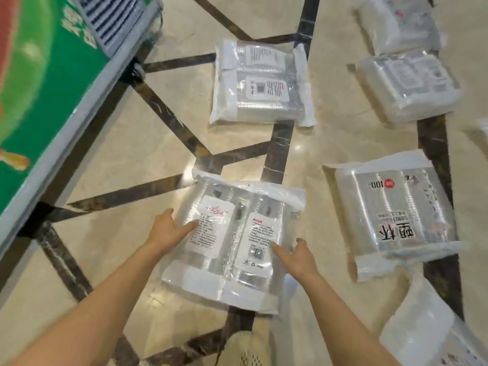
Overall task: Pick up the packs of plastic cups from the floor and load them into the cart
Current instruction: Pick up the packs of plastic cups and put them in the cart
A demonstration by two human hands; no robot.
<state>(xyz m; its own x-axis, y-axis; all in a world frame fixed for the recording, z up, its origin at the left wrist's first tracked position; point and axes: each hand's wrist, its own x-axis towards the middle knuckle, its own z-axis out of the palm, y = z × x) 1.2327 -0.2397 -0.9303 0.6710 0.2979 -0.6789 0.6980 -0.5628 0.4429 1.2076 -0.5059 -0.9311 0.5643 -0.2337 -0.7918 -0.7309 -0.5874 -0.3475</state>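
Observation:
A clear pack of plastic cups (232, 244) with two white labels lies on the marble floor right in front of me. My left hand (169, 231) rests against its left side, fingers spread onto the label. My right hand (297, 257) touches its right side, fingers apart. Neither hand has closed around it. Along the left edge runs what looks like the cart (66, 133), green with a grey rim.
Several more packs lie on the floor: one ahead (260, 83), two at the far right (406, 85) (398, 22), one beside my right hand (393, 215), one at the lower right (427, 328). My shoe (248, 347) is below the pack.

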